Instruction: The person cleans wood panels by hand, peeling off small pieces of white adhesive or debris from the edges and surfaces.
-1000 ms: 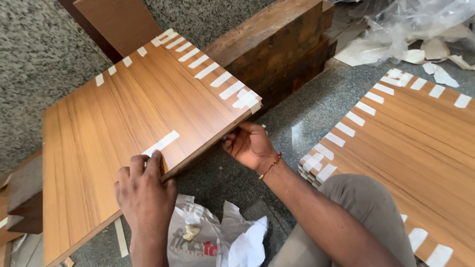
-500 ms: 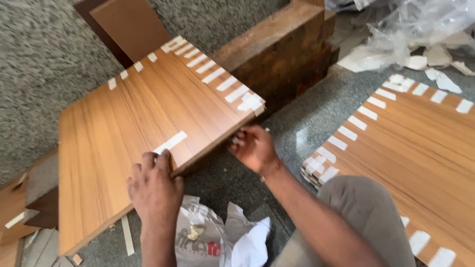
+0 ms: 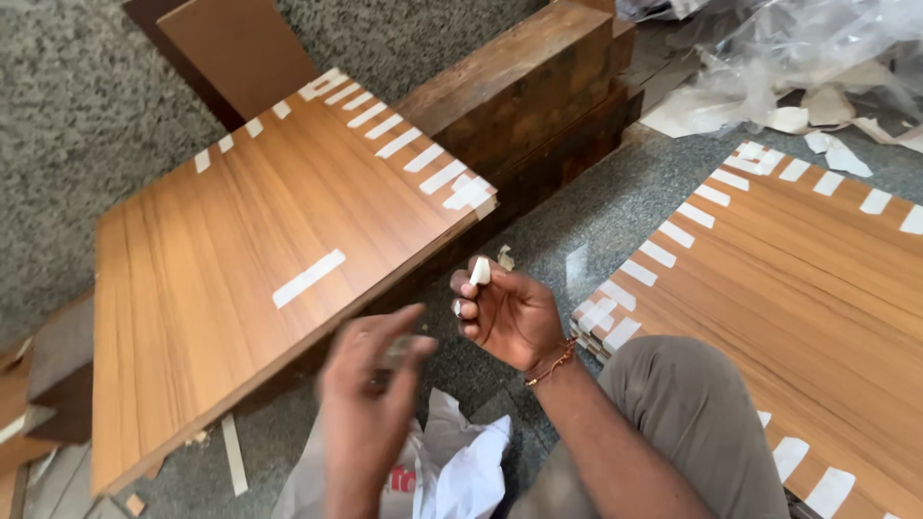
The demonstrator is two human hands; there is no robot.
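Observation:
My right hand (image 3: 508, 317) is raised in front of a tilted teak-coloured laminate panel (image 3: 231, 221) and pinches a small white tape piece (image 3: 479, 272) at its fingertips. A thin bracelet sits on that wrist. My left hand (image 3: 370, 389) hovers just below the panel's near edge, blurred, clear of the board; whether it holds anything is unclear. The panel carries short white tape strips (image 3: 423, 159) along its far right edge and one longer white strip (image 3: 308, 279) near the middle.
A second taped laminate panel (image 3: 817, 288) lies flat to the right, beside my knee. A dark wooden block (image 3: 519, 96) props up the tilted panel. Crumpled clear plastic (image 3: 788, 48) is at top right, a white bag (image 3: 461, 471) lies on the grey stone floor (image 3: 596, 216).
Both hands have come off the panel's near edge. My right hand has turned palm up with a white tape piece in its fingers; my left hand has lifted and moved right.

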